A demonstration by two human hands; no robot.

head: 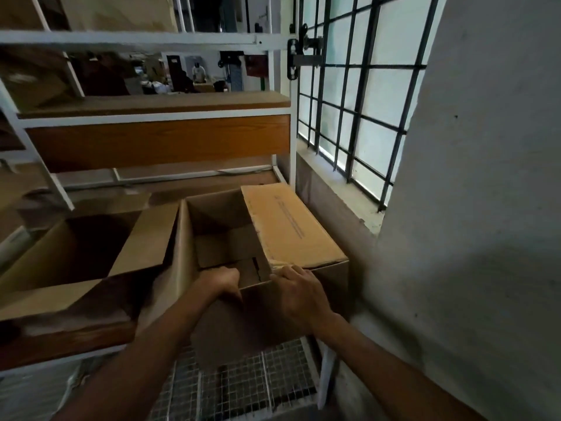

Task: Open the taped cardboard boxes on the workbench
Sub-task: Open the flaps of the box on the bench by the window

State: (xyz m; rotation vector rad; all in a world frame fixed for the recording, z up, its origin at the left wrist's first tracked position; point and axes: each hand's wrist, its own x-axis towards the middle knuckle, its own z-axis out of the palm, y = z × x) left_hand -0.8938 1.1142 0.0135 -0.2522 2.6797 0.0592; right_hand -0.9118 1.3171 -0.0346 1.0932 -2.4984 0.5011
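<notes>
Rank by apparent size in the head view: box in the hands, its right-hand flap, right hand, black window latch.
1. box in the hands
2. right-hand flap
3. right hand, enlarged by nearness to the camera
4. black window latch, farther off, so its true rank is unsure

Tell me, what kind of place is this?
Probably a storeroom or warehouse: an opened cardboard box, a second box beside it, a metal rack with wooden shelves behind, and a barred window.
</notes>
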